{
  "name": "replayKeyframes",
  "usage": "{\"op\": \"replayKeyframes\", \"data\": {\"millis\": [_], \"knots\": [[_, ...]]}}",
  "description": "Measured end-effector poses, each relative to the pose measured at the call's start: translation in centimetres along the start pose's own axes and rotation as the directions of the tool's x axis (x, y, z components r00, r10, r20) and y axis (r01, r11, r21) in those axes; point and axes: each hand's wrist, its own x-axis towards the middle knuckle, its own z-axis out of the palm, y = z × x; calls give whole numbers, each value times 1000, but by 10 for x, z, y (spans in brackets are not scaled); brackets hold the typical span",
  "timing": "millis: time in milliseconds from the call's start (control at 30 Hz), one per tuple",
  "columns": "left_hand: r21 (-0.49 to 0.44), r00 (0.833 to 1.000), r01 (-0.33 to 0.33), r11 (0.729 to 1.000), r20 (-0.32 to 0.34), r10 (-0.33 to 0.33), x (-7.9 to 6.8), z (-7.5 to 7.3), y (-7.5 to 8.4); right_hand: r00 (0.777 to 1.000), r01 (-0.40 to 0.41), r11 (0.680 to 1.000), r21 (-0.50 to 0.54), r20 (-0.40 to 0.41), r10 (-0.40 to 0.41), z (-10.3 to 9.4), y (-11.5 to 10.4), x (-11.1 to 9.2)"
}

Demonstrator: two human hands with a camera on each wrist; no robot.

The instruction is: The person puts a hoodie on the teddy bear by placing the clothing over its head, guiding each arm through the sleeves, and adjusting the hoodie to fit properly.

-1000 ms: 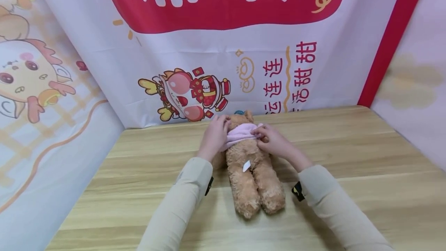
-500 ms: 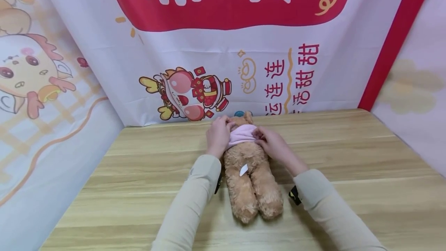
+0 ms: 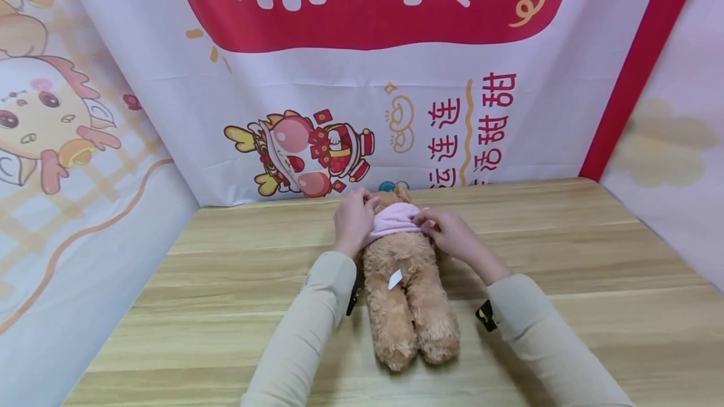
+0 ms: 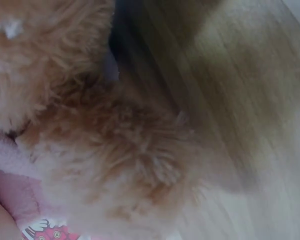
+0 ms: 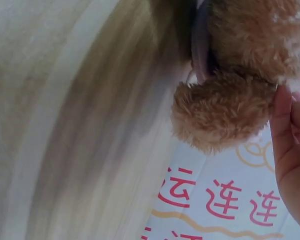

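A brown plush teddy bear (image 3: 401, 256) lies on the wooden table with its legs toward me and a white tag at its bottom. Pink clothing (image 3: 393, 218) is bunched round its upper body. My left hand (image 3: 353, 222) grips the left side of this clothing near the bear's head. On the other side, my right hand (image 3: 449, 231) pinches the clothing's edge between thumb and fingers. The right wrist view has the thumb and fingers (image 5: 285, 117) together beside a furry arm (image 5: 222, 112). In the left wrist view, the other furry arm (image 4: 120, 160) sticks out past the clothing (image 4: 20, 192).
The wooden table (image 3: 565, 256) backs onto a white and red printed banner (image 3: 339, 68). Printed cloth also hangs at the left (image 3: 62, 143) and right sides. Beyond the bear's head, its ear comes close to the banner.
My left hand has shifted slightly right along the clothing. The right hand has moved a little outward in the last half second. The bear's legs sit slightly nearer to me.
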Motion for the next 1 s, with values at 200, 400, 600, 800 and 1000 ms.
{"op": "replayKeyframes", "data": {"millis": [200,400,600,800,1000], "knots": [[-11,1000,5,1000,-14,-6,-1,3,0,999,20,999,44,34,-21,5,3,-2],[-31,997,61,998,-47,-63,2,3,-4,996,49,991,121,69,-58,-2,2,-13],[-74,996,37,997,-80,-42,4,1,-6,993,-4,983,181,113,-17,-10,0,-22],[-73,992,-55,996,-114,47,6,-1,-3,999,-35,986,161,4,34,-5,-3,-16],[-56,982,-188,981,-42,186,2,-5,-2,991,-79,997,0,-111,78,-1,0,-10]]}}
